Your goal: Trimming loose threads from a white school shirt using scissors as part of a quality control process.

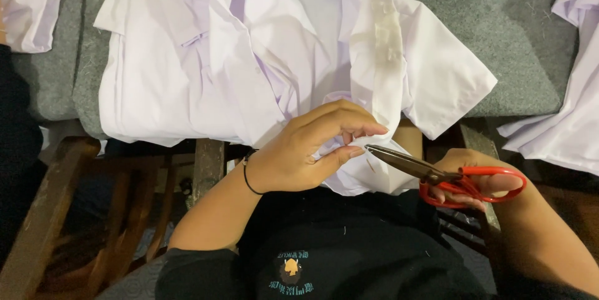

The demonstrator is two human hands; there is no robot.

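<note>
While my left hand (299, 150) pinches the white shirt (237, 57) hem taut, my right hand (480, 181), at three o'clock, grips red scissors (449, 178); snipping close seems best.

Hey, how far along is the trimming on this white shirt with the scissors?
Done: hard to tell; no cut threads or finished edges stand out. In hand: the left hand pinches a fold of the white shirt while the right hand holds the red-handled scissors, blade tips at the pinched spot. Left: most of that shirt lies spread on the grey table, with more white garments alongside.

grey felt table (518, 32) | folded white cloth (28, 10) | wooden frame (37, 225)
</note>
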